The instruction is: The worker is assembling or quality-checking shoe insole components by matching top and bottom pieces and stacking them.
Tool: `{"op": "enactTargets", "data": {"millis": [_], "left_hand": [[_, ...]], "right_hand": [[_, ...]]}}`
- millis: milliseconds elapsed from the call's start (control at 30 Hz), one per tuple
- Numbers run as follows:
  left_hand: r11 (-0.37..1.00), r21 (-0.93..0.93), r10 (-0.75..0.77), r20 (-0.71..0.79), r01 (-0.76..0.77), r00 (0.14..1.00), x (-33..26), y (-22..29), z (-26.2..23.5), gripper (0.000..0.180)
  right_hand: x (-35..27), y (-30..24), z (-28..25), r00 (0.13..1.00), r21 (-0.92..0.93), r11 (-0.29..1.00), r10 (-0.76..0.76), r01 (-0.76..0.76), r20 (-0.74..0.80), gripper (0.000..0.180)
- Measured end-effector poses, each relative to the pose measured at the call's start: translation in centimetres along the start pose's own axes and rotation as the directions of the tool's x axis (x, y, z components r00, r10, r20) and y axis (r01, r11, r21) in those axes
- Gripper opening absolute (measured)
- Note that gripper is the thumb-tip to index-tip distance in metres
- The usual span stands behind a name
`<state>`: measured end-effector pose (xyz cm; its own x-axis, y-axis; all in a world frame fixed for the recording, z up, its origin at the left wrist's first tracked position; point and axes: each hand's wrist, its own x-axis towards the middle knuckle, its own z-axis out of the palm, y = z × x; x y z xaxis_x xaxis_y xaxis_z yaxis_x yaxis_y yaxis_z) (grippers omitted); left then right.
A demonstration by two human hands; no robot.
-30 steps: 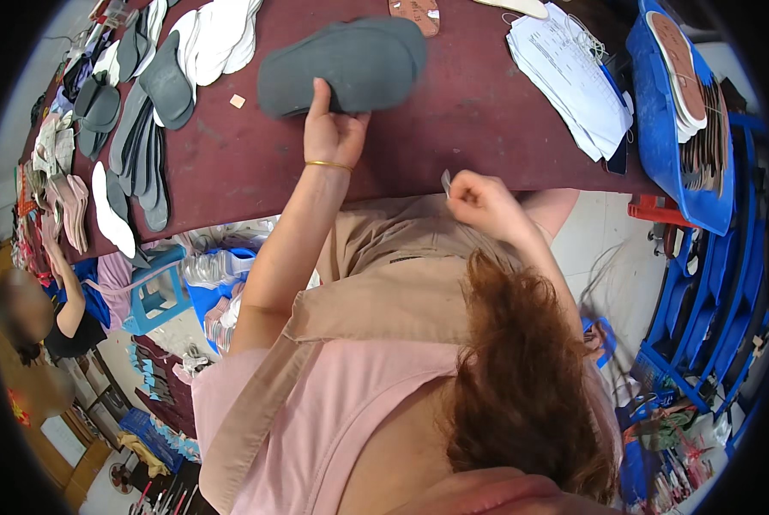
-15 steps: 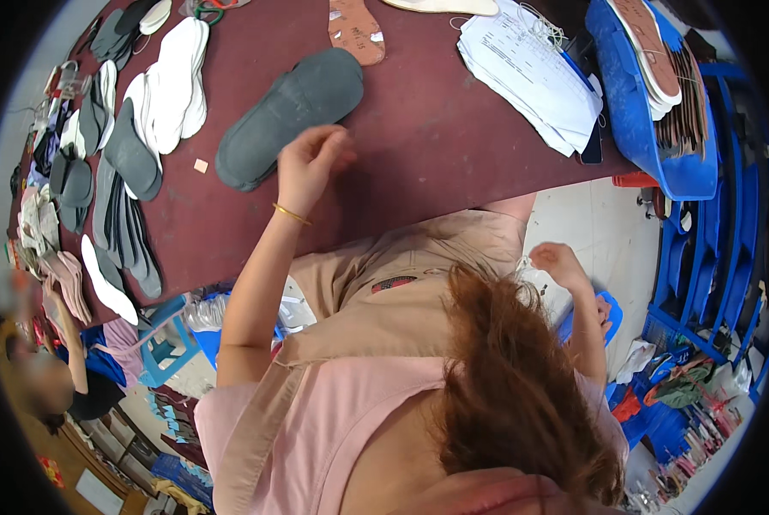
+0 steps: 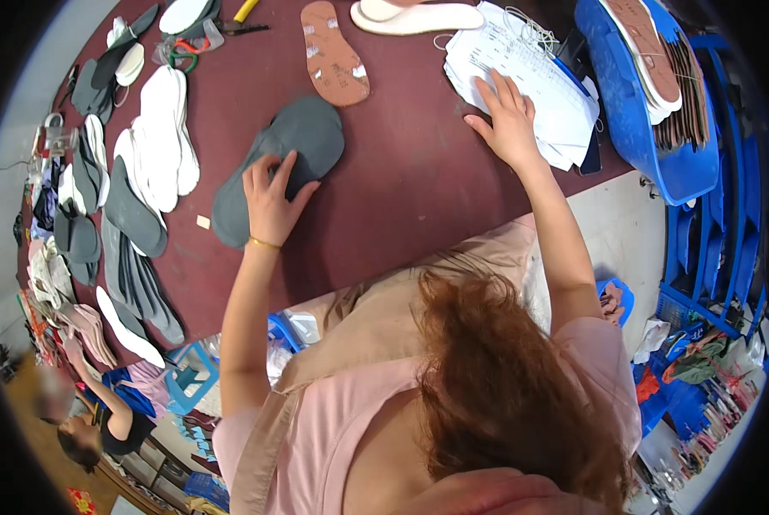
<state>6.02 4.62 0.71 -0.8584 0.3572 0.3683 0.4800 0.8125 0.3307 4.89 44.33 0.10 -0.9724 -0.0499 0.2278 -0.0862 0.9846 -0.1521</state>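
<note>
A stack of dark grey insoles [image 3: 307, 137] lies slanted on the dark red tabletop, in front of me to the left. My left hand [image 3: 271, 202], with a gold bangle at its wrist, rests on the stack's near part, fingers apart and gripping nothing. Off to the right, my right hand [image 3: 506, 120] is spread over the near left edge of a pile of printed papers [image 3: 556, 112]; whether it touches them I cannot tell. Between and beyond the hands is a brown insole [image 3: 334, 56] with white patches and marks.
White insoles [image 3: 165, 142] and grey insoles [image 3: 135, 202] lie in piles at the left. At the back are a cream insole [image 3: 419, 17] and scissors [image 3: 183, 56]. A blue bin [image 3: 603, 64] of brown insoles stands at the right. Another person [image 3: 110, 412] sits at lower left.
My right hand has risen from beside my lap to the papers. My left hand has turned and come down onto the grey insoles with its fingers spread. The view has shifted.
</note>
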Motion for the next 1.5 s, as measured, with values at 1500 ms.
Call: {"op": "enactTargets", "data": {"millis": [1500], "left_hand": [[0.948,-0.294,-0.17,-0.129,0.126,0.977,-0.1,-2.2,0.5,0.01]], "right_hand": [[7.9,-21.0,3.1,0.854,0.72,0.479,-0.404,0.503,-0.328,0.009]]}}
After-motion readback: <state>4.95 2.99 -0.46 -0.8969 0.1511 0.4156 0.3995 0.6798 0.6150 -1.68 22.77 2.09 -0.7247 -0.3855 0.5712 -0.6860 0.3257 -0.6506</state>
